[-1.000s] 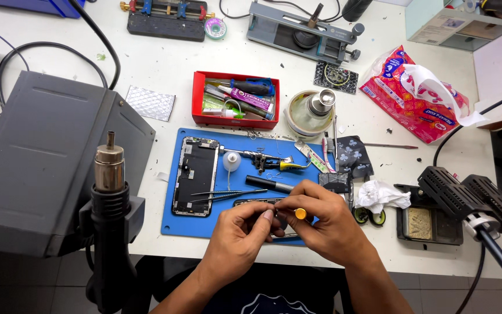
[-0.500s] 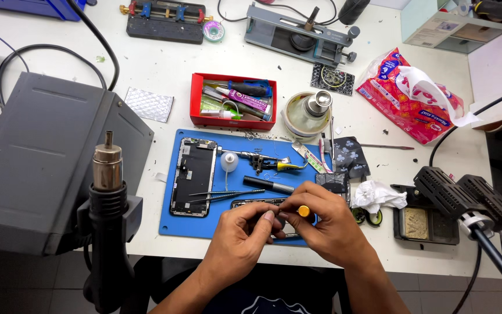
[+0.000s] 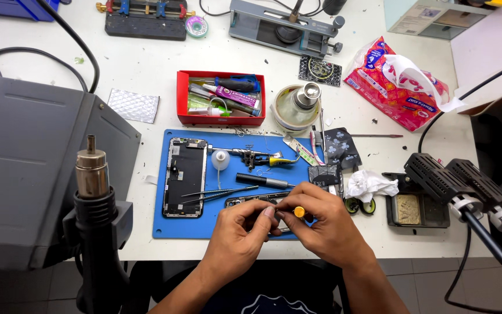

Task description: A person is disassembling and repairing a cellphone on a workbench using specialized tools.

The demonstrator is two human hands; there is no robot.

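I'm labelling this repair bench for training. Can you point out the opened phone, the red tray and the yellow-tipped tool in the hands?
opened phone (image 3: 185, 176), head view, middle of its exposed inside.
red tray (image 3: 182, 99), head view, left wall.
yellow-tipped tool (image 3: 299, 211), head view, yellow cap by the right hand's fingers.

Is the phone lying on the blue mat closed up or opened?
Opened: the phone lies flat on the blue mat with its inner parts exposed and no cover over them.
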